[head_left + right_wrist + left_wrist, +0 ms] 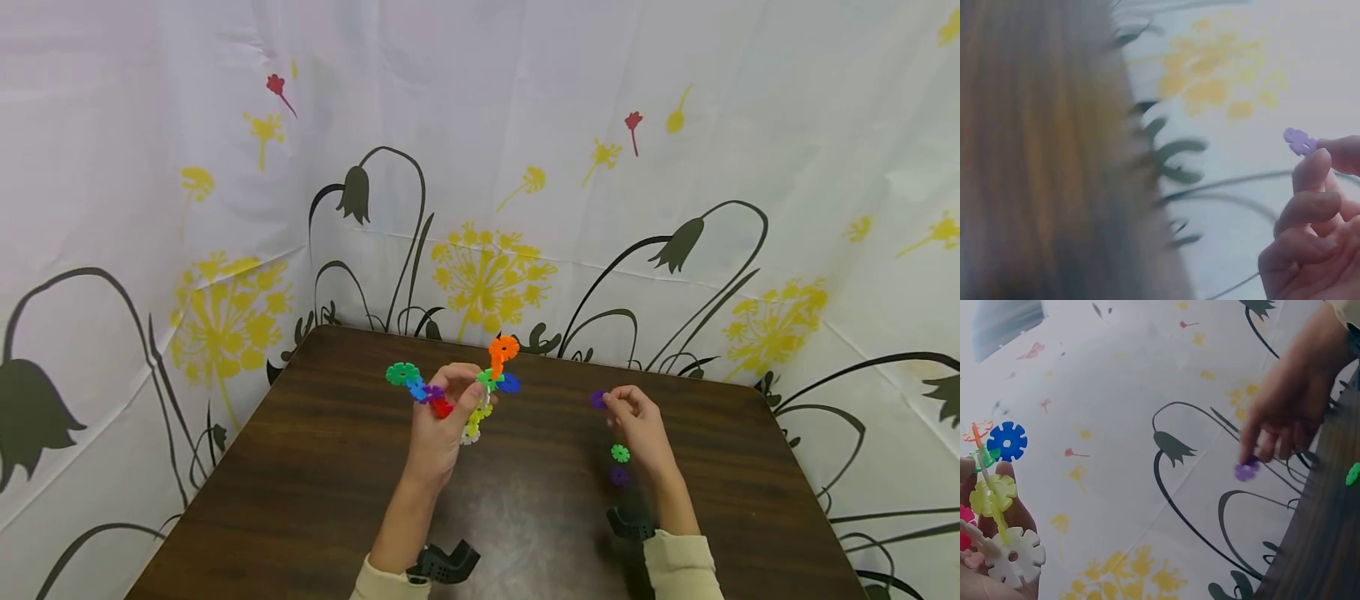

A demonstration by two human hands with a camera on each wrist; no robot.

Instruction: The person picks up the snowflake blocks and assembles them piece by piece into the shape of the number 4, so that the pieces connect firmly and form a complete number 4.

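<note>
My left hand [442,417] grips a chain of interlocking plastic discs above the table. An orange disc [504,348] tops it, a blue disc [1007,441] juts sideways, and a white disc [1016,557] is at the bottom; a branch ending in a teal-green disc [402,373] reaches left. My right hand [639,425] pinches a purple notched disc [598,400] between thumb and index finger, apart from the chain. Below it on the table are a loose green disc [620,453] and another purple disc [618,476]. My fingers hide part of the chain.
The dark wooden table [315,475] spreads under both hands, its far edge close to a white flower-printed curtain [480,167]. Black wrist mounts [450,563] sit on both forearms near the cream sleeves [681,565].
</note>
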